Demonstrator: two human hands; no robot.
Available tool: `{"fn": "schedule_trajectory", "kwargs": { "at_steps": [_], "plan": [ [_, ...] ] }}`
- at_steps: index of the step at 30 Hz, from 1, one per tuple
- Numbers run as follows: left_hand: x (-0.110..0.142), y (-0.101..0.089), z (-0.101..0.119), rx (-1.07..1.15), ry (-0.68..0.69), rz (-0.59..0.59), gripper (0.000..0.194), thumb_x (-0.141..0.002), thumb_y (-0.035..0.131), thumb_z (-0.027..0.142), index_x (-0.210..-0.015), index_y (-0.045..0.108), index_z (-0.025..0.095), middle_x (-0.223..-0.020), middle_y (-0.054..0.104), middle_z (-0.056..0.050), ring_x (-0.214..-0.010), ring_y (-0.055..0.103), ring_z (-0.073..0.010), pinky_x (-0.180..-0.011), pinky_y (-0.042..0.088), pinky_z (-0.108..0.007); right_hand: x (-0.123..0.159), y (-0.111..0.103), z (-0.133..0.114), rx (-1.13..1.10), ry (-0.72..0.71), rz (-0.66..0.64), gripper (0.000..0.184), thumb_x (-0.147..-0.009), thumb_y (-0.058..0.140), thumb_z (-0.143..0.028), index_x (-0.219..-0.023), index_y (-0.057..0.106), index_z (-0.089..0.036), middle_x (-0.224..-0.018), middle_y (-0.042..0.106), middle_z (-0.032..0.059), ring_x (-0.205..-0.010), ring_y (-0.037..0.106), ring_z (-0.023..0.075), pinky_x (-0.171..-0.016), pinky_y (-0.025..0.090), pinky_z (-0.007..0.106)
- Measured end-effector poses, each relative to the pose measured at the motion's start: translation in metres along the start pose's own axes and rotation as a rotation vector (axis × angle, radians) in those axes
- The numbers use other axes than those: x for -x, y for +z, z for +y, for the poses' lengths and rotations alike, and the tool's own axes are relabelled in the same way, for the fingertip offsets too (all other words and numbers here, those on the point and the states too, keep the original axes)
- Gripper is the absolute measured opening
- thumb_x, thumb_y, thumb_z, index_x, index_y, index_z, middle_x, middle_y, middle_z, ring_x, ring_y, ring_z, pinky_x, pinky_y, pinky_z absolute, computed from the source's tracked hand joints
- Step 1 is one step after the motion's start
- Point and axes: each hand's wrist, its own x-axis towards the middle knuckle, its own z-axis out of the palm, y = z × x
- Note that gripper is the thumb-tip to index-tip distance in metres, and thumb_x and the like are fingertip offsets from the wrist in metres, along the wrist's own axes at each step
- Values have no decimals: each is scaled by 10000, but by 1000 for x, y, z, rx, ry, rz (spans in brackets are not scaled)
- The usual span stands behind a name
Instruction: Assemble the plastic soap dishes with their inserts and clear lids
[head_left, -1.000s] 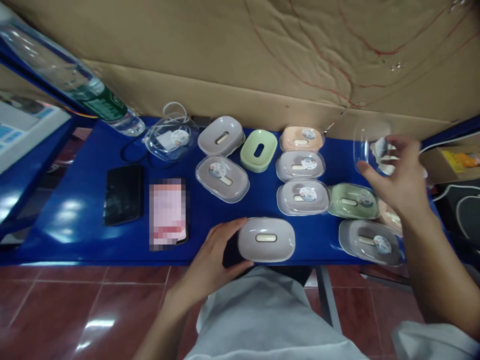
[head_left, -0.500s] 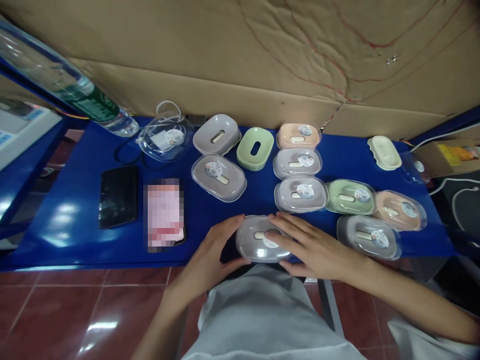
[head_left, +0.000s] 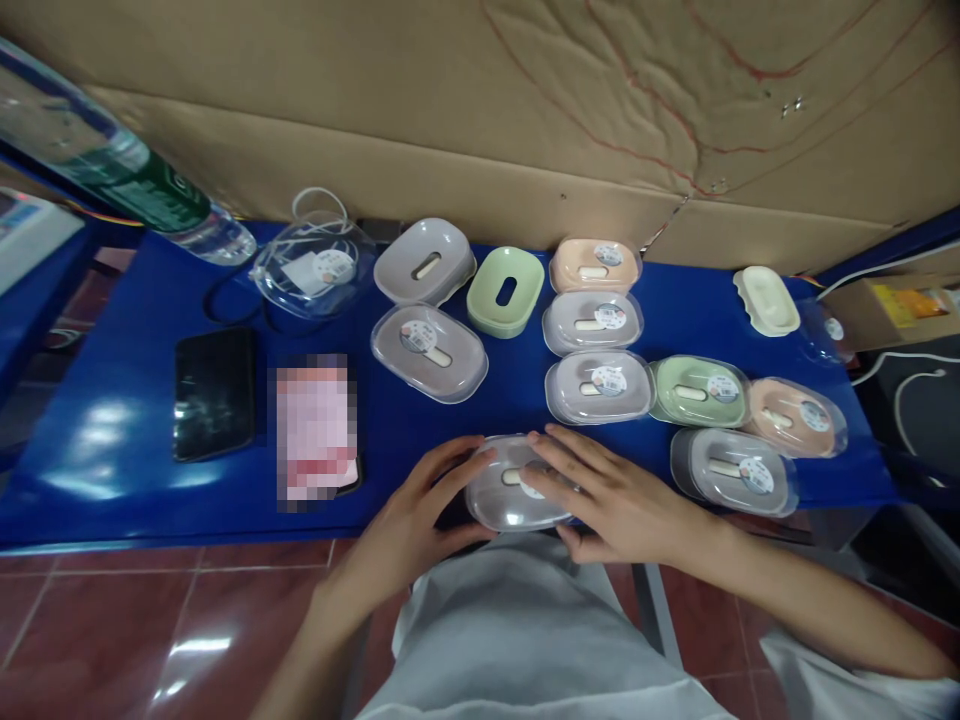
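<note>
One grey soap dish (head_left: 489,494) sits lower middle of the frame, my left hand (head_left: 421,503) gripping its left end with the thumb on the near side, my right hand (head_left: 628,500) holding the clear lid (head_left: 516,518) from the right, fingers spread over the top. Tip, imo: brace with the left, line the rims up, press evenly so nothing seats crooked.
</note>
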Motion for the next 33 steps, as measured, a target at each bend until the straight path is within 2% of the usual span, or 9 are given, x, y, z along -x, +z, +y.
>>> {"fn": "schedule_trajectory", "kwargs": {
  "at_steps": [7,14,20,27,30,33],
  "plan": [
    [1,2,-1,-125,118,75,858,-989,729,467,-1728,304,370,-1550,618,-127,-1397,672,-284,-1157,603,-462,-1,-4,2,20,-15,-2,774,-900,751,-313,-1617,519,-137,-1711,456,222,-1547,486,432,-1241,485,590],
    [4,5,2,-156,120,72,902,-1001,732,434,-1750,236,356,-1583,620,-133,-1401,678,-291,-1149,610,-441,-1,-8,4,20,-42,-21,732,-930,723,-324,-1612,532,-142,-1700,477,208,-1551,477,427,-1237,485,599],
    [5,6,1,-126,89,70,885,-1006,732,444,-1745,252,355,-1595,607,-140,-1414,668,-293,-1141,613,-451,2,4,5,17,-14,-56,875,-964,796,-489,-1699,411,-212,-1777,364,166,-1638,354,409,-1288,438,603],
    [4,7,-2,-62,60,50,862,-1000,766,427,-1724,304,351,-1614,584,-142,-1442,642,-311,-1148,608,-476,1,16,4,77,12,-19,874,-964,815,-494,-1698,412,-244,-1774,360,186,-1627,380,404,-1286,451,589],
    [4,6,-1,-14,12,43,853,-996,769,443,-1713,311,375,-1631,574,-127,-1473,615,-315,-1169,590,-502,3,7,-1,109,7,0,865,-966,811,-501,-1688,430,-216,-1739,410,218,-1598,436,390,-1261,494,549],
    [5,5,1,106,-58,64,926,-980,782,476,-1728,245,376,-1705,483,-154,-1461,626,-326,-1169,587,-528,13,-22,-2,100,7,63,856,-1015,742,-513,-1724,358,-227,-1749,402,191,-1623,400,368,-1267,489,541]
  ]
}}
